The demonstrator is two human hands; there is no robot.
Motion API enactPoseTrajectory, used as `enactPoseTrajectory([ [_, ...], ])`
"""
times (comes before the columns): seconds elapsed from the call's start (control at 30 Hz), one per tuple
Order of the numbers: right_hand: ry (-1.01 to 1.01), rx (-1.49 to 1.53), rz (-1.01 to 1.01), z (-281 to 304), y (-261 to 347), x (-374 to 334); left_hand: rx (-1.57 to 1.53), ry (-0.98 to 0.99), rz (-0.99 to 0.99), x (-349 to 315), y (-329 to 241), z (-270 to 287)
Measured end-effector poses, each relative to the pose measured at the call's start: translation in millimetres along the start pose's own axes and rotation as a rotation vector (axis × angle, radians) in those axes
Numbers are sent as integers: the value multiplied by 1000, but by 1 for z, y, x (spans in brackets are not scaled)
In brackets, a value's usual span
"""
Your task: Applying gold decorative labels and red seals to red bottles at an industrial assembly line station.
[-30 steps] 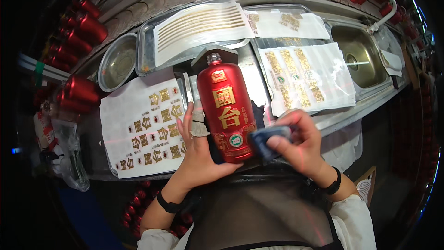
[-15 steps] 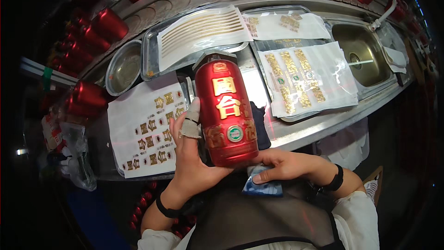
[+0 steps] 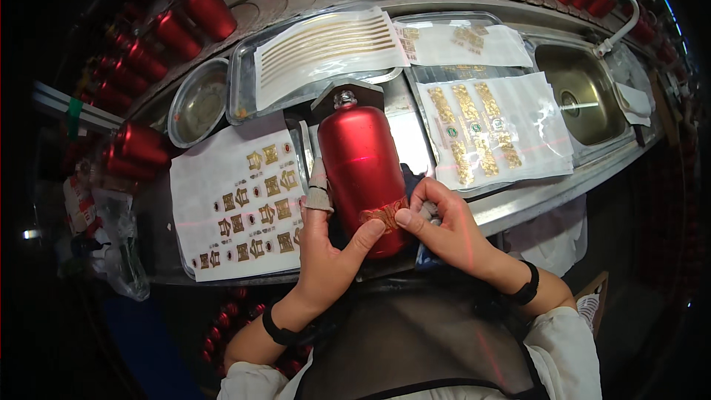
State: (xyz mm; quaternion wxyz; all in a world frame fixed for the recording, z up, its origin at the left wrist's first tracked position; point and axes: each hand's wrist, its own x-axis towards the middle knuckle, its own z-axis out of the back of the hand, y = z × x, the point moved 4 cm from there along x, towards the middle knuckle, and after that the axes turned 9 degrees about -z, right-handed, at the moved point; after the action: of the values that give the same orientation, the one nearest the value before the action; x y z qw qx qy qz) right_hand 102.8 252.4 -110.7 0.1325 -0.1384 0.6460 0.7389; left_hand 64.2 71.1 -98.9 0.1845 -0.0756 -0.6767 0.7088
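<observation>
A glossy red bottle [image 3: 363, 155] with a clear glass neck leans in front of me, its plain side facing up. Near its base sits a gold-and-red patterned decal [image 3: 384, 216]. My left hand [image 3: 326, 244] is closed round the bottle's lower left, its thumb on the decal's left end. A pale cover wraps one of its fingers. My right hand [image 3: 448, 230] closes on the lower right side, thumb pressing the decal's right end, fingers bent at the bottle's edge. Something blue [image 3: 428, 256] shows below the right hand; whether that hand holds it is unclear.
White sheets of gold decals lie left [image 3: 233, 207] and right [image 3: 492, 130]; a striped gold sheet [image 3: 326, 52] rests on a tray behind. A metal bowl [image 3: 175, 115] stands at left, a sink [image 3: 544, 59] at right. Red bottles [image 3: 204, 4] line the curved conveyor behind.
The bottle has been turned: its gold characters and green round emblem no longer face me. My right hand has moved up from beneath the base, and both thumbs now press the decal.
</observation>
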Motion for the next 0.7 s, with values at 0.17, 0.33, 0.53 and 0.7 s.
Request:
enactPoseTrajectory([
  [0.17,28,-3,-7,2,-2,1,3,33,-49,0,-2,2],
  [0.33,11,23,-17,0,-2,1,-53,30,-31,2,-3,2],
  [0.53,-5,-58,33,0,0,0,-86,-12,18,3,0,2],
  [0.7,21,17,-11,2,1,0,-71,30,57,-1,3,3],
])
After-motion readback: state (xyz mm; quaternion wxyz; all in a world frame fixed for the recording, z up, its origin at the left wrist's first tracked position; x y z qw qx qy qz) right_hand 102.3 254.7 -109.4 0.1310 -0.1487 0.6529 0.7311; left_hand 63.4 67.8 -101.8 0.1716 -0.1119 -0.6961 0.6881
